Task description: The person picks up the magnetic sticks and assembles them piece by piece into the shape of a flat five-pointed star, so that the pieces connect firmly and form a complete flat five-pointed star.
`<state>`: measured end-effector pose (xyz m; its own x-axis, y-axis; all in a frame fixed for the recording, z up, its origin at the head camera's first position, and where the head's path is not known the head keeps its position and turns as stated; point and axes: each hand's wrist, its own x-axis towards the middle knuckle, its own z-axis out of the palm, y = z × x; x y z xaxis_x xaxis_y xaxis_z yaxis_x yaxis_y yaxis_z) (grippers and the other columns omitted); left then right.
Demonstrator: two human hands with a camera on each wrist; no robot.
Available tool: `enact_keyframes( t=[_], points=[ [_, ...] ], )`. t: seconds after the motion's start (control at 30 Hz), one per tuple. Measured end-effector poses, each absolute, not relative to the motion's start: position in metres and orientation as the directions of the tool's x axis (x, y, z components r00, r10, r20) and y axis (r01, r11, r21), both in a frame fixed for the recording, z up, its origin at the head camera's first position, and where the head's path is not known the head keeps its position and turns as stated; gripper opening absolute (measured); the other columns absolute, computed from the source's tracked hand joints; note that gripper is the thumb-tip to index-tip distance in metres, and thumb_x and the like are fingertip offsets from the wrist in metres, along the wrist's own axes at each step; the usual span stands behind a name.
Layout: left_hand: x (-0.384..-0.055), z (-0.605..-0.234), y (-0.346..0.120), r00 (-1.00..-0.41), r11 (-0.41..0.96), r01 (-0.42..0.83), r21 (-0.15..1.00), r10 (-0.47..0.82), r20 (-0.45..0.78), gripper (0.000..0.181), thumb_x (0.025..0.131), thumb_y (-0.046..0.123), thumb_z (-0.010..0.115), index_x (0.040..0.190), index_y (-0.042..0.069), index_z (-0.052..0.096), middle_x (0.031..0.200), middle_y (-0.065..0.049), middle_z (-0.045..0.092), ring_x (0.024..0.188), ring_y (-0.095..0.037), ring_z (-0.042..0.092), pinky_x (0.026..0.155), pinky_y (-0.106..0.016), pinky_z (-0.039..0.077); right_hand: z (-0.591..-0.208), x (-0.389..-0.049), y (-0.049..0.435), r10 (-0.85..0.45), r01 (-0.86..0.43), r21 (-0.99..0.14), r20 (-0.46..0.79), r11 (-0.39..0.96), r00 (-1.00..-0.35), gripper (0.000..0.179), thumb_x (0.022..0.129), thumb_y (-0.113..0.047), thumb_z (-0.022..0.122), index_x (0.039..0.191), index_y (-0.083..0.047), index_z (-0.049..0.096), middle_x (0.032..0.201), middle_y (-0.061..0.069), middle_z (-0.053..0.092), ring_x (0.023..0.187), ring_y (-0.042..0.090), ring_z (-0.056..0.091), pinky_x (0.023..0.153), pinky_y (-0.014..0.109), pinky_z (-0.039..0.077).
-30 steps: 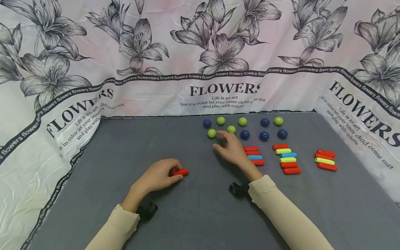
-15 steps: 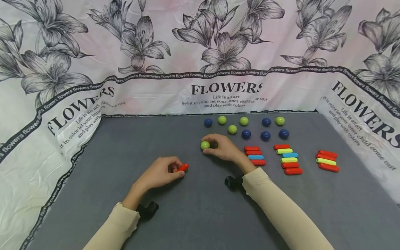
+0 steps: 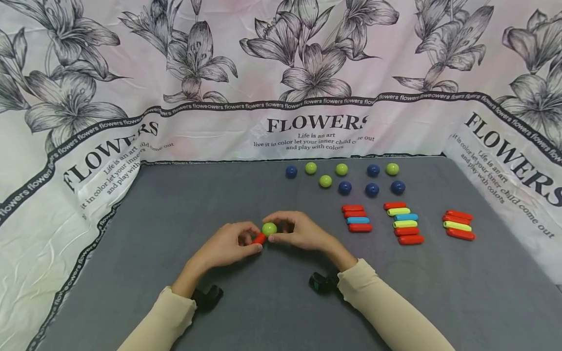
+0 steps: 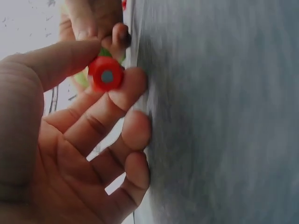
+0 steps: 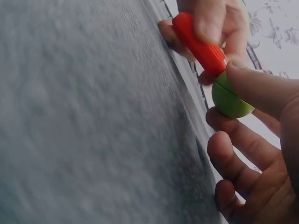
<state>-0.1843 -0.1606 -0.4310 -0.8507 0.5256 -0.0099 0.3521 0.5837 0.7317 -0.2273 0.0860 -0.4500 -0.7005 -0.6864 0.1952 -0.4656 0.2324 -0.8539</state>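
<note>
Near the middle of the table in the head view, my left hand (image 3: 230, 245) pinches a red magnetic rod (image 3: 259, 239) between thumb and fingers. A grey disc shows in the rod's end (image 4: 107, 75) in the left wrist view. My right hand (image 3: 305, 234) pinches a green ball (image 3: 269, 229) between thumb and fingertips. In the right wrist view, the far end of the red rod (image 5: 198, 43) meets the green ball (image 5: 230, 99), which has a seam line. Both hands are close together, just above the table.
At the back stand several blue balls (image 3: 345, 188) and green balls (image 3: 325, 181). To the right lie three groups of rods in red, yellow and blue, one a short stack (image 3: 359, 220). A flower-printed cloth (image 3: 316, 131) rises behind the grey table (image 3: 175, 195).
My right hand has picked up a green ball from the back group and brought it left and nearer, up to the rod. My left hand has turned the rod slightly, staying nearly in place.
</note>
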Motion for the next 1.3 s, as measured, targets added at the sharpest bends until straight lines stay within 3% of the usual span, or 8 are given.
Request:
enact_keyframes(
  t=[0.2,0.4,0.5,0.67,0.93,1.1,1.3],
  points=[
    [-0.185,-0.43,-0.157,-0.843,0.565,0.35,0.747,0.538,-0.012,0.017,0.096,0.031,0.071,0.102,0.015,0.071,0.064,0.004,0.063,0.049,-0.007,0.05,0.051,-0.025,0.043,-0.445,-0.222,0.086,-0.703,-0.478,-0.848,0.196,0.228,-0.684,0.045,0.093,-0.015,0.076,0.135,-0.006,0.064,0.114,0.007,0.072,0.066,0.014,0.054,0.062,0.025,0.046],
    [-0.184,-0.427,-0.157,-0.855,0.578,0.329,0.747,0.518,-0.024,0.018,0.096,0.032,0.072,0.102,0.015,0.07,0.066,0.002,0.066,0.05,-0.008,0.05,0.053,-0.025,0.043,-0.438,-0.222,0.101,-0.648,-0.496,-0.819,0.214,0.289,-0.731,0.045,0.094,-0.016,0.075,0.137,-0.008,0.063,0.114,0.011,0.072,0.07,0.016,0.059,0.063,0.027,0.05],
    [-0.184,-0.427,-0.157,-0.865,0.593,0.317,0.74,0.5,-0.03,0.019,0.095,0.033,0.073,0.103,0.016,0.07,0.065,0.003,0.066,0.05,-0.008,0.05,0.06,-0.026,0.043,-0.435,-0.223,0.116,-0.595,-0.499,-0.796,0.228,0.342,-0.771,0.045,0.094,-0.016,0.075,0.136,-0.009,0.063,0.114,0.014,0.072,0.074,0.017,0.061,0.065,0.028,0.051],
    [-0.184,-0.428,-0.157,-0.874,0.6,0.302,0.741,0.485,-0.036,0.02,0.095,0.034,0.073,0.101,0.015,0.069,0.065,0.003,0.065,0.051,-0.007,0.048,0.058,-0.025,0.041,-0.433,-0.224,0.15,-0.491,-0.507,-0.752,0.281,0.421,-0.825,0.042,0.091,-0.013,0.077,0.131,-0.007,0.067,0.112,0.015,0.073,0.077,0.017,0.064,0.066,0.03,0.052],
    [-0.183,-0.43,-0.158,-0.885,0.615,0.284,0.736,0.463,-0.044,0.019,0.095,0.034,0.074,0.102,0.017,0.067,0.065,0.005,0.064,0.052,-0.006,0.045,0.054,-0.023,0.037,-0.431,-0.226,0.212,-0.391,-0.532,-0.604,0.362,0.593,-0.846,0.042,0.086,-0.014,0.083,0.125,-0.01,0.07,0.111,0.011,0.071,0.089,0.021,0.058,0.076,0.032,0.048],
    [-0.182,-0.43,-0.157,-0.888,0.614,0.279,0.739,0.458,-0.046,0.02,0.095,0.034,0.073,0.103,0.016,0.066,0.066,0.003,0.065,0.053,-0.006,0.044,0.055,-0.023,0.035,-0.429,-0.226,0.248,-0.372,-0.5,-0.579,0.333,0.645,-0.866,0.044,0.083,-0.014,0.085,0.124,-0.011,0.071,0.112,0.009,0.07,0.096,0.022,0.053,0.08,0.036,0.043],
    [-0.182,-0.43,-0.157,-0.889,0.605,0.269,0.749,0.455,-0.049,0.023,0.095,0.034,0.073,0.103,0.015,0.066,0.067,0.001,0.066,0.054,-0.007,0.044,0.054,-0.023,0.035,-0.424,-0.223,0.268,-0.361,-0.44,-0.562,0.252,0.7,-0.898,0.033,0.082,-0.021,0.087,0.111,-0.014,0.075,0.101,0.006,0.068,0.094,0.022,0.05,0.079,0.041,0.042]
  ],
)
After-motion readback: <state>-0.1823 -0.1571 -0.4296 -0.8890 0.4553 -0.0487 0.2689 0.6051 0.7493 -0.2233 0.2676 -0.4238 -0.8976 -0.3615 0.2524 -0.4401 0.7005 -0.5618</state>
